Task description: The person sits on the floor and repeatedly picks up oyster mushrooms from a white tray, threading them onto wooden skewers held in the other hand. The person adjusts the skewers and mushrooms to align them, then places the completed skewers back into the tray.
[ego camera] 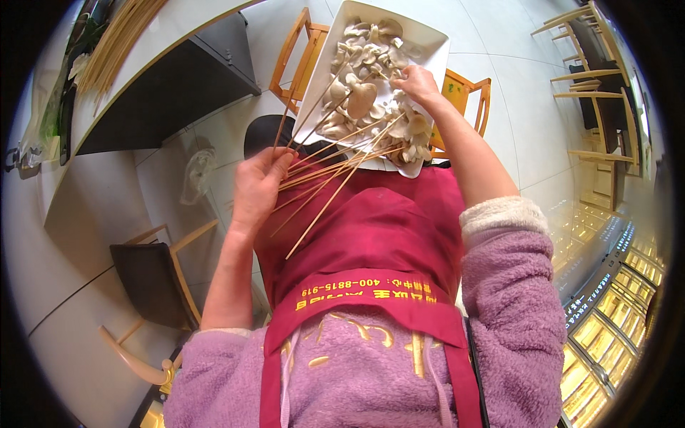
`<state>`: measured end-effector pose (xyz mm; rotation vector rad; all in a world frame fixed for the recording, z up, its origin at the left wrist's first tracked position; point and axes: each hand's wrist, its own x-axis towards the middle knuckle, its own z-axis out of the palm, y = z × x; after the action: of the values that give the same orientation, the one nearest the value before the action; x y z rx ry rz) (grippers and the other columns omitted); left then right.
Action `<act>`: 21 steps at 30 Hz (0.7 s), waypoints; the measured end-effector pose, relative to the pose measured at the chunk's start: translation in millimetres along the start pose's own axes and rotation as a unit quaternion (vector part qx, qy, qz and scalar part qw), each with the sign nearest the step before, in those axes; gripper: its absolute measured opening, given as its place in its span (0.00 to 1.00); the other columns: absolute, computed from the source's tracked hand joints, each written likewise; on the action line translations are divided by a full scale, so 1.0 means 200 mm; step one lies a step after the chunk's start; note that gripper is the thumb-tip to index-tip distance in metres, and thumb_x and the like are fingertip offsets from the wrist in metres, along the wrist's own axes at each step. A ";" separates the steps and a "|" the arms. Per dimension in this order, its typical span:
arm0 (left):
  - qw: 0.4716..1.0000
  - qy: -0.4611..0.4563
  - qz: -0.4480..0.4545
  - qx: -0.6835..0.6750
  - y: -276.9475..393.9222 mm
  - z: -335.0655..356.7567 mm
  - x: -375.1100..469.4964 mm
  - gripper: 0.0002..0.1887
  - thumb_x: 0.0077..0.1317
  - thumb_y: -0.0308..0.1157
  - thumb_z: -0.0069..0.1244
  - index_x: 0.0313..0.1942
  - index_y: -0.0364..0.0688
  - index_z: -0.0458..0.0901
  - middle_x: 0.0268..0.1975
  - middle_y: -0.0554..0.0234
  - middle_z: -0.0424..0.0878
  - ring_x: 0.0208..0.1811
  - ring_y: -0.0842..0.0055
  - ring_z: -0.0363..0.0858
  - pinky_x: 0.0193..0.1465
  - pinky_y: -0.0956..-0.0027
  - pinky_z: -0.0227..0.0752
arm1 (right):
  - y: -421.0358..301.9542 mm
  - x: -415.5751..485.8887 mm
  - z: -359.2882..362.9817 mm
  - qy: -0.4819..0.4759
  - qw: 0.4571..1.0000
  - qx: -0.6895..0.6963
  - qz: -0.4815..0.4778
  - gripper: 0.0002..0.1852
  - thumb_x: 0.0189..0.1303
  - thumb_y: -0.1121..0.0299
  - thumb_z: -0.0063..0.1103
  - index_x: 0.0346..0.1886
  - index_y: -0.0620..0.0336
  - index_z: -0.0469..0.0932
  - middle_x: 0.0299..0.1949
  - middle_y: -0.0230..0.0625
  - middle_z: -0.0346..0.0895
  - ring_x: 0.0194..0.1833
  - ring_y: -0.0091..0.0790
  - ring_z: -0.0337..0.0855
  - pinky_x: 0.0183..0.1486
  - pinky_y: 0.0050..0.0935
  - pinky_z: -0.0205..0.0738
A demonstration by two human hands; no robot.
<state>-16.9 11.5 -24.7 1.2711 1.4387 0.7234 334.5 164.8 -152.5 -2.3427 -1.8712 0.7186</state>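
My left hand [262, 182] grips several thin wooden skewers [326, 171] that fan out over my lap. One dark skewer runs from this hand up to a large oyster mushroom [362, 100]. Paler skewers end among a cluster of oyster mushrooms [415, 136] at the tray's near right corner; how far they pierce them is hard to see. A white rectangular tray [428, 40] rests at my knees, holding loose grey-white oyster mushrooms [369, 51]. My right hand [417, 83] reaches over the tray's right side, fingers pinched on a small mushroom partly hidden by them.
Orange wooden chair parts [291, 59] show on both sides of the tray. A counter at upper left carries a bundle of skewers [120, 43]. A clear plastic bag [198, 174] lies on the tiled floor. A dark-seated chair [155, 283] stands at left, more chairs [599, 85] at far right.
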 end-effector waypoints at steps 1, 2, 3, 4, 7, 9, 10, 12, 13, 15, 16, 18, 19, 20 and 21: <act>1.000 -0.002 -0.001 0.000 0.00 0.00 0.00 0.10 0.72 0.30 0.55 0.45 0.31 0.86 0.33 0.68 0.86 0.33 0.87 0.76 0.37 0.78 0.70 | -0.01 0.01 0.02 0.005 1.000 -0.006 -0.004 0.17 0.55 0.59 0.70 0.46 0.57 0.88 0.44 0.46 0.87 0.48 0.48 0.87 0.52 0.42 0.81; 1.000 -0.003 -0.008 0.001 0.01 -0.01 0.00 0.10 0.72 0.30 0.55 0.45 0.31 0.86 0.33 0.68 0.86 0.33 0.87 0.76 0.37 0.78 0.70 | -0.02 0.02 0.02 0.010 1.000 -0.014 -0.001 0.18 0.54 0.58 0.71 0.45 0.57 0.88 0.44 0.46 0.87 0.48 0.48 0.87 0.52 0.43 0.81; 1.000 -0.003 -0.014 0.001 0.01 -0.01 0.00 0.10 0.72 0.30 0.55 0.45 0.31 0.86 0.33 0.68 0.86 0.33 0.87 0.75 0.37 0.78 0.70 | -0.03 0.02 0.03 0.012 1.000 -0.022 0.004 0.18 0.53 0.58 0.72 0.45 0.56 0.88 0.44 0.46 0.87 0.48 0.48 0.87 0.52 0.43 0.81; 1.000 -0.003 -0.012 -0.002 0.01 -0.01 0.01 0.10 0.72 0.29 0.55 0.45 0.31 0.86 0.33 0.68 0.86 0.33 0.87 0.75 0.37 0.78 0.69 | -0.03 0.02 0.03 0.005 1.000 -0.022 0.010 0.20 0.50 0.57 0.74 0.46 0.55 0.88 0.47 0.45 0.86 0.48 0.50 0.86 0.52 0.44 0.82; 1.000 -0.001 -0.008 -0.009 0.00 -0.02 0.03 0.11 0.71 0.29 0.55 0.45 0.30 0.86 0.33 0.68 0.86 0.33 0.87 0.75 0.36 0.79 0.69 | -0.02 0.01 0.04 0.036 0.999 -0.001 0.011 0.20 0.50 0.58 0.75 0.45 0.55 0.88 0.46 0.45 0.86 0.49 0.48 0.86 0.52 0.44 0.81; 1.000 0.000 -0.011 -0.008 -0.01 -0.02 0.03 0.11 0.71 0.30 0.54 0.45 0.30 0.86 0.34 0.68 0.86 0.33 0.87 0.75 0.37 0.79 0.69 | 0.01 0.02 0.04 0.031 0.999 0.032 0.010 0.19 0.49 0.60 0.74 0.44 0.56 0.87 0.45 0.45 0.86 0.49 0.45 0.86 0.52 0.42 0.80; 1.000 -0.001 -0.011 -0.007 -0.02 -0.02 0.03 0.11 0.71 0.30 0.55 0.46 0.30 0.86 0.34 0.68 0.86 0.33 0.87 0.76 0.37 0.79 0.69 | 0.02 0.04 0.05 0.048 0.998 0.046 -0.002 0.18 0.49 0.60 0.74 0.44 0.56 0.87 0.44 0.45 0.86 0.48 0.45 0.86 0.53 0.41 0.80; 1.000 -0.004 -0.018 -0.003 -0.03 -0.02 0.04 0.11 0.71 0.30 0.55 0.46 0.30 0.86 0.34 0.67 0.86 0.33 0.87 0.76 0.37 0.78 0.70 | 0.05 0.05 0.04 0.048 0.993 0.104 -0.006 0.18 0.50 0.64 0.72 0.44 0.60 0.85 0.45 0.45 0.86 0.47 0.44 0.86 0.53 0.36 0.79; 1.000 -0.004 -0.014 -0.010 -0.03 -0.02 0.04 0.12 0.71 0.31 0.55 0.46 0.30 0.86 0.34 0.67 0.86 0.33 0.87 0.76 0.37 0.78 0.70 | 0.06 0.05 0.04 0.049 0.987 0.150 -0.014 0.18 0.50 0.64 0.72 0.44 0.61 0.85 0.44 0.44 0.86 0.47 0.42 0.86 0.53 0.35 0.79; 1.000 -0.003 -0.015 -0.019 -0.04 -0.01 0.04 0.12 0.71 0.31 0.55 0.46 0.30 0.86 0.34 0.67 0.86 0.33 0.87 0.76 0.37 0.78 0.70 | 0.08 0.02 0.00 0.046 0.972 0.229 -0.006 0.18 0.51 0.65 0.72 0.45 0.63 0.84 0.43 0.43 0.86 0.47 0.39 0.86 0.53 0.33 0.79; 1.000 -0.003 -0.012 -0.016 -0.04 -0.01 0.04 0.12 0.71 0.31 0.55 0.46 0.30 0.86 0.33 0.67 0.86 0.33 0.87 0.77 0.37 0.78 0.70 | 0.08 0.01 -0.04 -0.009 0.947 0.321 0.001 0.20 0.54 0.68 0.70 0.51 0.65 0.81 0.47 0.43 0.85 0.50 0.37 0.85 0.54 0.35 0.79; 1.000 -0.005 -0.006 -0.010 -0.03 0.00 0.04 0.12 0.71 0.31 0.55 0.46 0.30 0.86 0.33 0.66 0.87 0.33 0.87 0.77 0.38 0.78 0.71 | 0.06 -0.06 -0.09 -0.066 0.858 0.509 -0.006 0.22 0.57 0.72 0.66 0.55 0.65 0.79 0.51 0.44 0.82 0.51 0.37 0.84 0.54 0.38 0.80; 1.000 -0.008 -0.007 -0.008 -0.02 0.00 0.04 0.12 0.71 0.31 0.55 0.46 0.30 0.86 0.33 0.66 0.87 0.33 0.86 0.78 0.38 0.79 0.71 | 0.05 -0.10 -0.12 -0.093 0.799 0.594 -0.006 0.22 0.58 0.73 0.65 0.58 0.65 0.78 0.53 0.45 0.81 0.52 0.38 0.83 0.55 0.40 0.80; 1.000 -0.011 -0.009 -0.006 -0.01 0.00 0.04 0.12 0.71 0.31 0.55 0.46 0.30 0.86 0.33 0.66 0.87 0.33 0.86 0.78 0.38 0.79 0.72 | 0.04 -0.14 -0.15 -0.140 0.756 0.639 -0.019 0.22 0.62 0.77 0.57 0.62 0.66 0.75 0.53 0.44 0.78 0.50 0.38 0.82 0.55 0.40 0.80; 1.000 -0.014 -0.022 0.001 0.00 0.01 0.04 0.12 0.71 0.31 0.55 0.46 0.30 0.86 0.33 0.66 0.87 0.34 0.86 0.78 0.39 0.79 0.72 | 0.02 -0.18 -0.18 -0.158 0.728 0.666 -0.018 0.22 0.64 0.76 0.56 0.62 0.64 0.75 0.50 0.41 0.78 0.49 0.35 0.81 0.56 0.38 0.79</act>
<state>-14.9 18.5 -28.4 1.2435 1.4398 0.6730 346.5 138.2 -111.1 -1.2097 -0.7587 1.7259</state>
